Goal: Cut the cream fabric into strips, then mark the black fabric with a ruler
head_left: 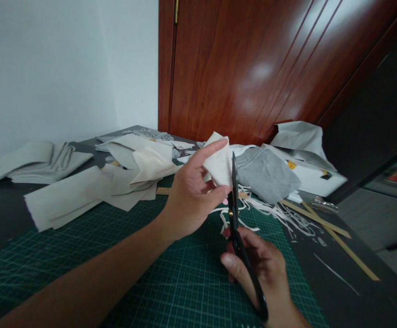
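Cloth scrap (219, 164) pinched, scissors (235, 214) blades closed, handles hidden

table (321, 273) | green cutting mat (150, 273) | fabric pcs (82, 191) | wood rulers (321, 223) | white scraps (287, 218)

A green gridded cutting mat (82, 255) covered the near part of the dark desk (324, 255). Flat beige fabric pieces (82, 193) lay in a loose heap on the mat's far left edge. Folded pale cloth (30, 161) sat at far left against the white wall (48, 68). A grey knit fabric piece (266, 175) lay beside thin white trimmings (287, 216). Two long wooden strips (324, 228) crossed at right. A reddish-brown wooden door (253, 68) stood behind.
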`<action>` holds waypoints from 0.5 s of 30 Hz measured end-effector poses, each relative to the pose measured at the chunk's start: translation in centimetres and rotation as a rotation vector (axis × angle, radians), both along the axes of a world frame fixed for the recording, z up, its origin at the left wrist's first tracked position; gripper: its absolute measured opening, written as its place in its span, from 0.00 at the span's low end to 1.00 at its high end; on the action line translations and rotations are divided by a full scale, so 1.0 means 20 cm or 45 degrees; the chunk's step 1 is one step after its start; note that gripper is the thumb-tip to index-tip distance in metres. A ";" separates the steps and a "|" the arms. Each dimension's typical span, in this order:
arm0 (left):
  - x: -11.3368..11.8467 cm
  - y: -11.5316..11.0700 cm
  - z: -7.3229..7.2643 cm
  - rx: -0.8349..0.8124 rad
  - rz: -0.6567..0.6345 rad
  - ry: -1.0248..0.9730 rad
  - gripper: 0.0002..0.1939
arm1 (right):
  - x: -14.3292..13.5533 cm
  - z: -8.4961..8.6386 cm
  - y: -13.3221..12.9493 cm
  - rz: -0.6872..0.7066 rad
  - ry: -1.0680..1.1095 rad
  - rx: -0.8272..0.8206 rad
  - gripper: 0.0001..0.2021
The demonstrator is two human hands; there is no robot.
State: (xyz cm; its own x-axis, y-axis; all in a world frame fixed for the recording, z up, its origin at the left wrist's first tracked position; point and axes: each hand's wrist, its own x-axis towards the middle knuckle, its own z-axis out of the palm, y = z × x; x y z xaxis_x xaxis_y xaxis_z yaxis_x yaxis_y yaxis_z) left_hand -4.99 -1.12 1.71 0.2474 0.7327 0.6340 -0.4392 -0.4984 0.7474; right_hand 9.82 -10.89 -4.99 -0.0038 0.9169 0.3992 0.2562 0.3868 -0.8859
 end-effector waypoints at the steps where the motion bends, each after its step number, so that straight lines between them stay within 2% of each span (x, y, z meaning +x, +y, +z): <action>1: 0.00 0.00 0.00 0.003 0.000 0.002 0.37 | 0.00 0.00 0.00 -0.003 -0.003 -0.004 0.12; 8: 0.00 0.00 -0.01 -0.008 -0.005 0.007 0.37 | 0.01 0.00 0.01 -0.027 -0.073 -0.024 0.14; 15: 0.02 -0.01 -0.04 -0.023 -0.023 0.062 0.38 | 0.01 0.01 0.01 -0.024 0.029 -0.028 0.14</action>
State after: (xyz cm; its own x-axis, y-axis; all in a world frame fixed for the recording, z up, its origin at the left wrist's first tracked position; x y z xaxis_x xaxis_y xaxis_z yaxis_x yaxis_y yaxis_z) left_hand -4.60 -1.37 0.86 0.2908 0.7390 0.6077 -0.4109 -0.4772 0.7768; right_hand 10.05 -10.68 -4.84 0.0226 0.9252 0.3787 0.2428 0.3624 -0.8998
